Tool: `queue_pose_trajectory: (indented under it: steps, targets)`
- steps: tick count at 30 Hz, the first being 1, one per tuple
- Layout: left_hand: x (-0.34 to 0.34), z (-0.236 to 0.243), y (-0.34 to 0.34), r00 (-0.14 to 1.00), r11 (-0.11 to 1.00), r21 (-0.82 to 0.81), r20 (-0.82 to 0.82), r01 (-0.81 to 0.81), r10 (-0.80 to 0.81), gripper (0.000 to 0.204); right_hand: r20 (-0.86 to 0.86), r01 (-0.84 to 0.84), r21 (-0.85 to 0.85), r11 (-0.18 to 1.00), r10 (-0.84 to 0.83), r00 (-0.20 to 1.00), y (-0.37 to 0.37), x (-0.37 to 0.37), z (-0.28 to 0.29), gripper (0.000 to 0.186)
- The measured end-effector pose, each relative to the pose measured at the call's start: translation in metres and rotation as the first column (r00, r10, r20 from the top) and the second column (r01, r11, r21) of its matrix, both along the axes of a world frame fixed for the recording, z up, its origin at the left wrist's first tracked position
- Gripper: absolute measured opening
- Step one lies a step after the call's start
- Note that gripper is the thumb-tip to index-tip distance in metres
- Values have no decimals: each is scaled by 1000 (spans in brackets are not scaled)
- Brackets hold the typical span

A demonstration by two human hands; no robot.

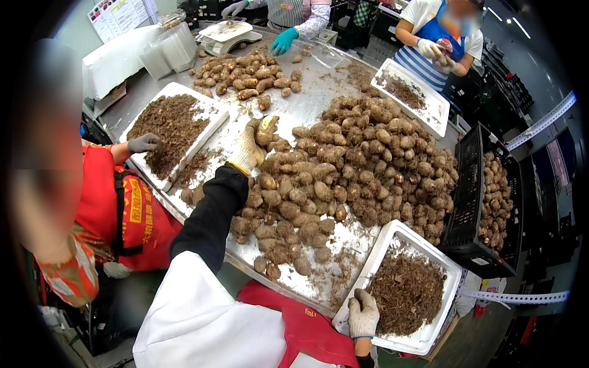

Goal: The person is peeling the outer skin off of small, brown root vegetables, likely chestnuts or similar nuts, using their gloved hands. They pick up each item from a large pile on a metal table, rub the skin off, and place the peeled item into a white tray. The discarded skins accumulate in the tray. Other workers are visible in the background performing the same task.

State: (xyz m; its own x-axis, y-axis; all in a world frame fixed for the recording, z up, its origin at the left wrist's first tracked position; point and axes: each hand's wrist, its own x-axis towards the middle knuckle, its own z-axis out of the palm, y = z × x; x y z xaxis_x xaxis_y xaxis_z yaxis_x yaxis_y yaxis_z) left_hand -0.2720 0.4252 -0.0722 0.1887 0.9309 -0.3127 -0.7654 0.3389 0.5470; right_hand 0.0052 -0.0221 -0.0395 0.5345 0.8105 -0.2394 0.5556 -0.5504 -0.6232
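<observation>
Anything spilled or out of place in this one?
Yes, slightly: brown scraps lie loose on the table left of the white tray by the right hand. They look odd there because the tray holds similar scraps.

The left hand (248, 149) (gloved) holds a tuber (267, 130) over the table (310, 104).

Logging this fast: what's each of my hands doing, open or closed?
Left hand: closed on a brown tuber.
Right hand: curled at the white tray's edge; grip cannot be told.
</observation>
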Motion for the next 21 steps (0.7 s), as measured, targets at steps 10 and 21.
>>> queue_pose_trajectory:
  steps: [10, 21]
  targets:
    - [-1, -13, 82, 999, 999, -54, 35, 3, -1, 52, 41, 24, -85, 996, -20, 999, 16, -11, 10, 33]
    - [31, -41, 164, 997, 977, -200, -25, -77, 74, 25, 68, 48, -204, 978, -35, 997, 22, -9, 7, 37]
